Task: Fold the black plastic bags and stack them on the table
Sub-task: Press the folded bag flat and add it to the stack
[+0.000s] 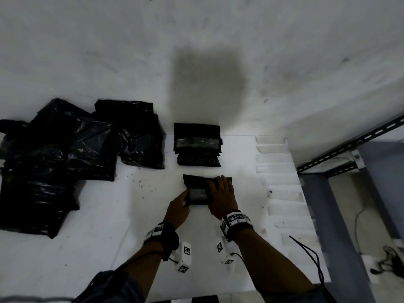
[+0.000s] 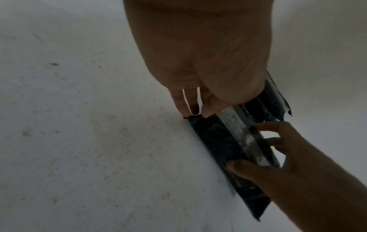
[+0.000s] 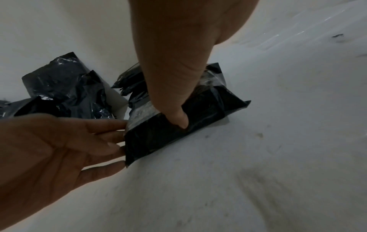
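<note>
A white table stood against a white wall. Near its middle, close to the person, lay a small folded black bag with a pale strip showing on top. Both hands were on it.

The right hand lay flat over the right part of the folded bag, fingers straight and spread, pressing it down. In the right wrist view the thumb pushed into the top of the black plastic.

The left hand met the bag's left edge. Its fingers were straight and slightly apart, tips touching that edge; nothing was curled round it. In the left wrist view the fingertips touched the bag's corner.

Just beyond the folded bag, toward the wall, sat a stack of folded bags, apart from it. Left of the stack a heap of unfolded black bags spread over the table's left side, crumpled and overlapping.

Dark specks dotted the tabletop between heap and folded bag. Clear strips lay in rows along the table's right side. A black cable lay over the right corner. A slotted metal frame stood to the right of the table.
</note>
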